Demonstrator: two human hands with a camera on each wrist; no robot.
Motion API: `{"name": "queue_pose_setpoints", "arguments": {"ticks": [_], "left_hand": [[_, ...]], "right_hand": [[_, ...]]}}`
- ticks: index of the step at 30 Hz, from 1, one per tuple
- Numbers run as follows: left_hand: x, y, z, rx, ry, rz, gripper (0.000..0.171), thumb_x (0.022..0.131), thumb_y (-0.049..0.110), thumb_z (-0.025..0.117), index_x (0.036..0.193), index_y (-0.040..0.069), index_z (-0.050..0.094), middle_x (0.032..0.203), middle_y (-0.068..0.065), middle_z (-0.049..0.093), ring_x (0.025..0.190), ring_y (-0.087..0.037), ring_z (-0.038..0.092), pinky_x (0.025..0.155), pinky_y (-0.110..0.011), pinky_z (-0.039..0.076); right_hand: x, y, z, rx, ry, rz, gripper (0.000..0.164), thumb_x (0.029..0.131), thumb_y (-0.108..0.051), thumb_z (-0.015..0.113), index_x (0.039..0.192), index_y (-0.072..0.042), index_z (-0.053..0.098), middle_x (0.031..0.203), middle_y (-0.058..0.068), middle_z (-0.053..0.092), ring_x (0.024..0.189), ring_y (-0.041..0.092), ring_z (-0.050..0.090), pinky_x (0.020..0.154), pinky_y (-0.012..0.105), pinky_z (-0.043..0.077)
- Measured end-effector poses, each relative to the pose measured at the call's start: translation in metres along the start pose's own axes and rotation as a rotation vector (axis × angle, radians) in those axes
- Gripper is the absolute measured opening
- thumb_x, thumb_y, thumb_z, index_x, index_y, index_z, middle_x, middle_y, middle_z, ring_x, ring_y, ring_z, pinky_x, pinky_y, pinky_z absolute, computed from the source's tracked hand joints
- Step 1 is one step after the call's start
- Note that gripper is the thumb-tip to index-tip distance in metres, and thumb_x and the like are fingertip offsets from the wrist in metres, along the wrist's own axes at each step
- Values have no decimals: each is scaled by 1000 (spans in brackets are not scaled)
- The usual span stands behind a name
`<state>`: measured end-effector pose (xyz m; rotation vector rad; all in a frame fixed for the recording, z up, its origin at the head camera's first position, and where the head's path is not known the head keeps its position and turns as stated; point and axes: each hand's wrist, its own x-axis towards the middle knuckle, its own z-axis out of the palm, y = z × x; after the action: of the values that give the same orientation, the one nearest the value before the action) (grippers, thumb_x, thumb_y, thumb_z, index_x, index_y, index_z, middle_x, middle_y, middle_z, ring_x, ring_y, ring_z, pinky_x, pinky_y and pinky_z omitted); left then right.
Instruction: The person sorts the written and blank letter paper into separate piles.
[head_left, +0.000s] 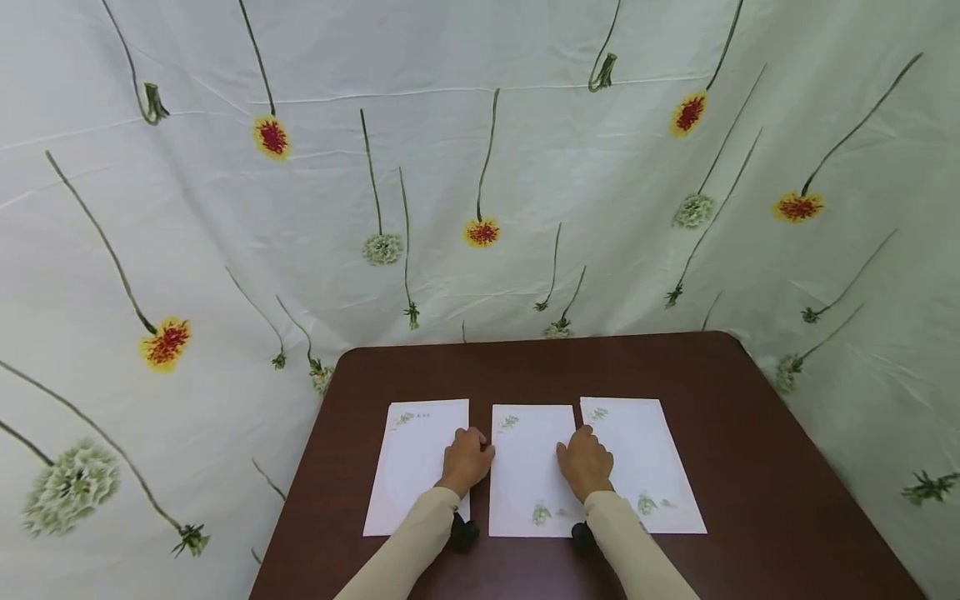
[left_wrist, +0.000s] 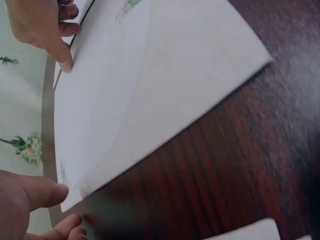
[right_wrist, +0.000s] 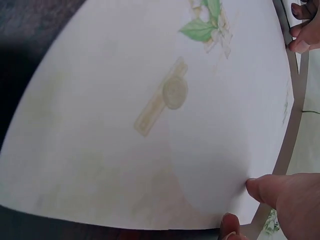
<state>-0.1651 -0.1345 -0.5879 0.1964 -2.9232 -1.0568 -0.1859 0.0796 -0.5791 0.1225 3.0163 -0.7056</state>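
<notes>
Three white printed sheets lie side by side on a dark brown table: a left sheet (head_left: pixel 416 467), a middle sheet (head_left: pixel 528 471) and a right sheet (head_left: pixel 637 458). My left hand (head_left: pixel 465 461) pinches the left edge of the middle sheet. In the left wrist view its thumb (left_wrist: pixel 50 193) overlaps that edge, with the fingertips just past it. Across from it my right hand (head_left: pixel 585 462) pinches the right edge, thumb (right_wrist: pixel 262 189) on top and a fingertip beside the edge. What lies under the paper edges is hidden. The middle sheet has small green plant prints.
The brown table (head_left: pixel 420 367) reaches back to a pale cloth (head_left: pixel 315 192) with printed flowers, which hangs behind and on both sides. Bare tabletop shows behind the sheets and to the right. A dark round object (head_left: pixel 463 533) sits by the left wrist.
</notes>
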Motion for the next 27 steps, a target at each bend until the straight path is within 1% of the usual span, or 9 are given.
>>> {"name": "queue_pose_setpoints", "arguments": {"ticks": [4, 9, 13, 19, 24, 27], "left_hand": [[-2, 2, 3, -1, 11, -10, 18, 95, 14, 72, 98, -2, 64, 100, -19, 60, 90, -37, 62, 91, -57, 49], [-4, 5, 6, -36, 10, -21, 18, 94, 12, 73, 97, -4, 66, 97, -18, 59, 86, -35, 61, 86, -55, 51], [-4, 7, 8, -60, 3, -43, 20, 94, 12, 73, 99, -6, 66, 97, -18, 59, 84, -34, 61, 83, -54, 53], [-4, 8, 9, -90, 1, -66, 21, 94, 11, 73, 102, -7, 65, 100, -20, 59, 86, -34, 61, 83, -55, 52], [-4, 8, 9, -121, 0, -62, 19, 95, 10, 71, 102, -7, 66, 100, -19, 62, 88, -32, 61, 84, -54, 52], [-2, 8, 10, -134, 0, -70, 18, 95, 9, 70, 103, -6, 65, 97, -17, 64, 85, -29, 62, 83, -51, 54]], "right_hand": [[1, 0, 2, 4, -12, 21, 52, 97, -24, 74, 115, 21, 55, 92, 31, 71, 86, 47, 73, 83, 60, 56], [3, 1, 5, 53, -23, 62, 49, 97, -22, 73, 112, 21, 54, 92, 32, 70, 89, 49, 72, 84, 61, 55], [3, 1, 6, 90, -23, 77, 48, 97, -21, 73, 111, 21, 53, 92, 33, 69, 89, 50, 72, 82, 61, 56], [4, 1, 5, 131, -28, 105, 47, 96, -20, 73, 110, 20, 52, 91, 34, 68, 87, 50, 72, 78, 60, 57], [7, 2, 1, 164, -37, 134, 48, 97, -21, 71, 114, 19, 50, 96, 35, 68, 88, 51, 72, 76, 58, 57], [8, 3, 0, 198, -38, 138, 49, 97, -21, 70, 117, 19, 50, 99, 37, 68, 90, 52, 71, 76, 58, 57]]}}
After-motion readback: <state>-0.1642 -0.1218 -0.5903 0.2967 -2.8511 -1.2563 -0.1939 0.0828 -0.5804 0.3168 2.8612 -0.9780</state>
